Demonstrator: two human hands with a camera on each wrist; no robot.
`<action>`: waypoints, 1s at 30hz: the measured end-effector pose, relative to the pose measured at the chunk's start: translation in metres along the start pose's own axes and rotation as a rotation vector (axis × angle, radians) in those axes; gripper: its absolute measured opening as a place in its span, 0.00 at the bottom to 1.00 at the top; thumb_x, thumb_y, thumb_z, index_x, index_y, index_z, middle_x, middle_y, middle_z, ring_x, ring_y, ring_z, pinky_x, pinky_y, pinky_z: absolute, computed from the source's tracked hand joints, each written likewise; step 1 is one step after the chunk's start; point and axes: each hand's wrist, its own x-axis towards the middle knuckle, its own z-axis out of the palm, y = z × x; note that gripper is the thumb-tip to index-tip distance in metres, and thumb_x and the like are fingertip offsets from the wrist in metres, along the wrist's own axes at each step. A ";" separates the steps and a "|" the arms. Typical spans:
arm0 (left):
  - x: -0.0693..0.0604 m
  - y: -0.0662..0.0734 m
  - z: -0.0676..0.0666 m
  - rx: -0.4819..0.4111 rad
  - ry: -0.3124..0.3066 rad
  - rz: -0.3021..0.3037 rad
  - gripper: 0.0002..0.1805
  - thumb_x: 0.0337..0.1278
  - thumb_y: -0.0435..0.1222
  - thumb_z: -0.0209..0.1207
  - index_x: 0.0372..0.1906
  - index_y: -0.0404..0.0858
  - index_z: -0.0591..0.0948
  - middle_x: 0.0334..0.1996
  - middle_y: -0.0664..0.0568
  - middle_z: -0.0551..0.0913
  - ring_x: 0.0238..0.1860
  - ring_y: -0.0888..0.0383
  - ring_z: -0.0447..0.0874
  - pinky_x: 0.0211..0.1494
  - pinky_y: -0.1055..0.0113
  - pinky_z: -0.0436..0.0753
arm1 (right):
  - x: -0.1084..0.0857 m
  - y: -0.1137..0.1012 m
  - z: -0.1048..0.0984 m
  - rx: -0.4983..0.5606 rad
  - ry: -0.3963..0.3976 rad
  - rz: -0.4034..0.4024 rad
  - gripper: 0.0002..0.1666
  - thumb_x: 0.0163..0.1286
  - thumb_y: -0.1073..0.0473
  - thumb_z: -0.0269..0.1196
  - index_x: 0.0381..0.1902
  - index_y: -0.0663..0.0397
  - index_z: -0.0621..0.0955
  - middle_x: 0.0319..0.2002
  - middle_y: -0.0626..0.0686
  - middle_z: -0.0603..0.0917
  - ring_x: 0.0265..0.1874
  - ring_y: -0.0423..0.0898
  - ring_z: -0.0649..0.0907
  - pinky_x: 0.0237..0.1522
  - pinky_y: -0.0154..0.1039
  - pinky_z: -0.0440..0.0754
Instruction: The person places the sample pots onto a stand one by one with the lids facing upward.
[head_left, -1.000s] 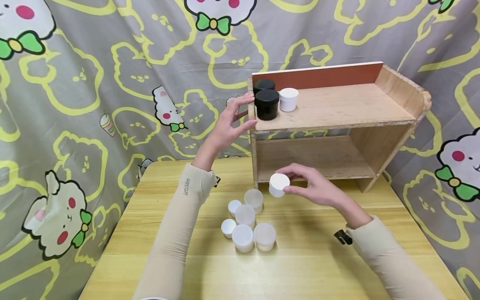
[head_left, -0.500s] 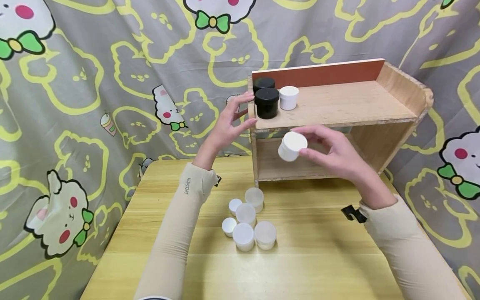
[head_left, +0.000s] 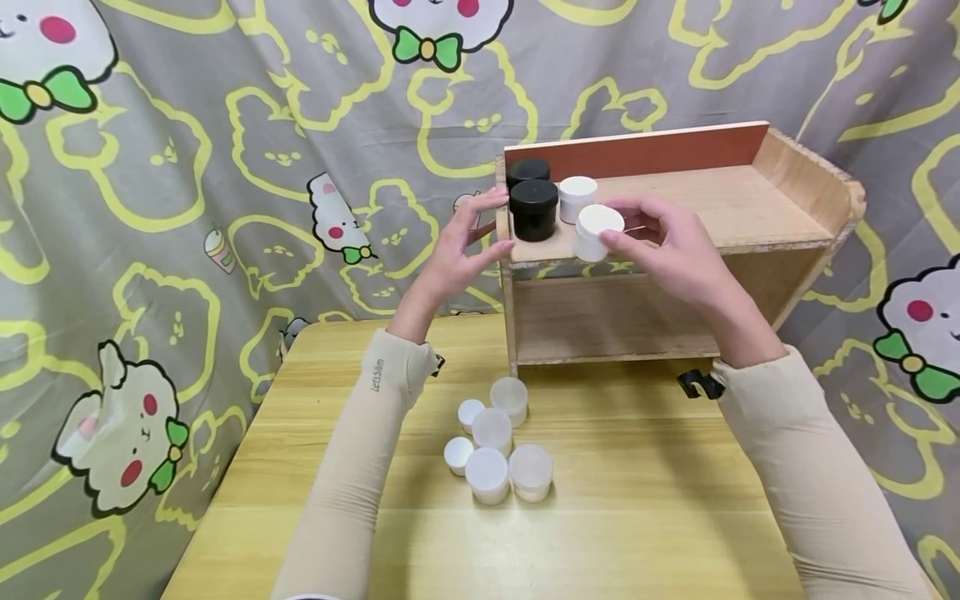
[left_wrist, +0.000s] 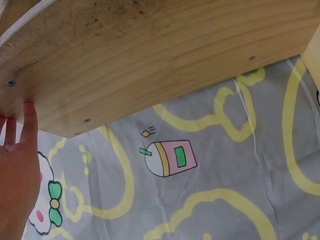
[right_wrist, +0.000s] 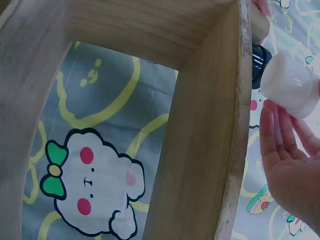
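Observation:
My right hand (head_left: 678,250) pinches a small white lidded jar (head_left: 597,232) between fingers and thumb, at the front edge of the upper shelf board. In the right wrist view this jar (right_wrist: 289,86) is tilted, its flat base showing. Just behind it on the board stands another white jar (head_left: 577,198). To its left are two black jars, a front one (head_left: 534,212) and a partly hidden back one (head_left: 528,170). With extended fingers, my left hand (head_left: 459,250) touches the left side panel of the wooden shelf (head_left: 675,204); the left wrist view shows a fingertip against the panel (left_wrist: 150,65).
On the wooden table (head_left: 315,392), in front of the shelf, stands a cluster of several translucent jars (head_left: 487,475) and two smaller white-lidded jars, one of them nearest the left (head_left: 458,455). A patterned curtain (head_left: 285,217) hangs behind and at both sides.
My right hand has lifted the white jar from low in front of the shelf up to the upper board's front edge. My left hand has stayed at the side panel.

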 end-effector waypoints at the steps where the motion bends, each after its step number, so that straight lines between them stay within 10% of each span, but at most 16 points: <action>1: 0.000 0.000 0.000 0.000 0.001 -0.002 0.29 0.67 0.28 0.63 0.71 0.30 0.69 0.77 0.38 0.63 0.80 0.56 0.59 0.75 0.48 0.74 | 0.003 0.000 0.000 -0.003 0.004 0.010 0.25 0.72 0.56 0.69 0.64 0.56 0.81 0.46 0.44 0.84 0.44 0.40 0.83 0.46 0.24 0.81; 30: -0.003 0.000 0.002 -0.005 0.011 -0.007 0.30 0.67 0.28 0.63 0.71 0.30 0.69 0.77 0.39 0.63 0.80 0.59 0.59 0.76 0.49 0.74 | 0.041 0.015 0.011 -0.119 0.045 0.113 0.30 0.71 0.45 0.69 0.65 0.53 0.81 0.56 0.55 0.84 0.44 0.35 0.83 0.47 0.25 0.79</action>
